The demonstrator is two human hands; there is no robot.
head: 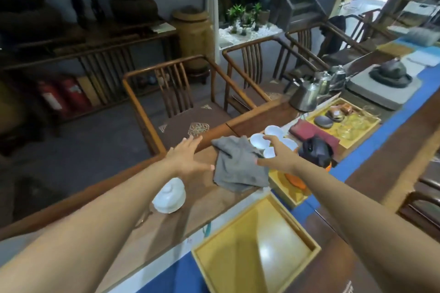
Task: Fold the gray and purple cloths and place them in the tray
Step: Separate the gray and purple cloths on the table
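Observation:
A crumpled gray cloth (pixel 238 164) lies on the wooden table between my two hands. My left hand (pixel 188 157) hovers just left of it, fingers spread and straight, thumb tip near the cloth's left edge. My right hand (pixel 278 154) is at the cloth's right edge with its fingers relaxed, its thumb tip touching or nearly touching the fabric. A folded purple-red cloth (pixel 312 133) rests farther right, beside a wooden tray. An empty yellow wooden tray (pixel 257 247) sits close to me at the table's near edge.
Several white cups (pixel 273 138) stand just beyond my right hand. A white lidded bowl (pixel 170 196) sits under my left forearm. A black object (pixel 314 151), a tray of teaware (pixel 342 121), metal kettles (pixel 307 95) and wooden chairs (pixel 181 102) lie beyond.

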